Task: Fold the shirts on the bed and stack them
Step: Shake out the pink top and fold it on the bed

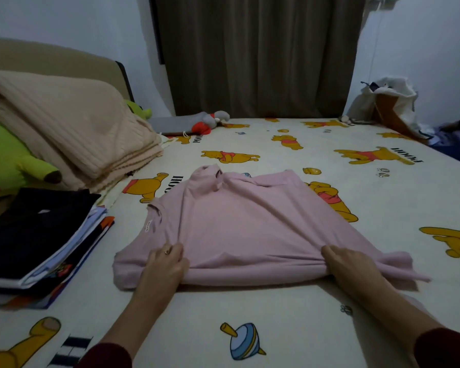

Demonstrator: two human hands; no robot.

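Sleeves in dark red enter from the near edge; both forearms reach forward over the bed, which carries a cartoon-bear sheet. Left hand and right hand rest on the near fold of the pink shirt; each hand bunches the cloth, creases fanning out from both grips; fingers of each curl into the fabric and pinch it, the tips hidden under the gather, so their exact spread cannot be told. Shirt lies mid-bed, collar to the left, already doubled lengthwise with a sleeve trailing at the right; the step in hand appears to be a mid-fold, the garment not yet compact. Stack of folded shirts sits just left of the shirt, near but apart, a dark garment uppermost. Next move probably calls for smoothing the creases, bringing one end over the other, then lifting the bundle leftward onto the stack; even tension in both hands is advisable. Farther off: beige blanket, green plush toy, curtain.
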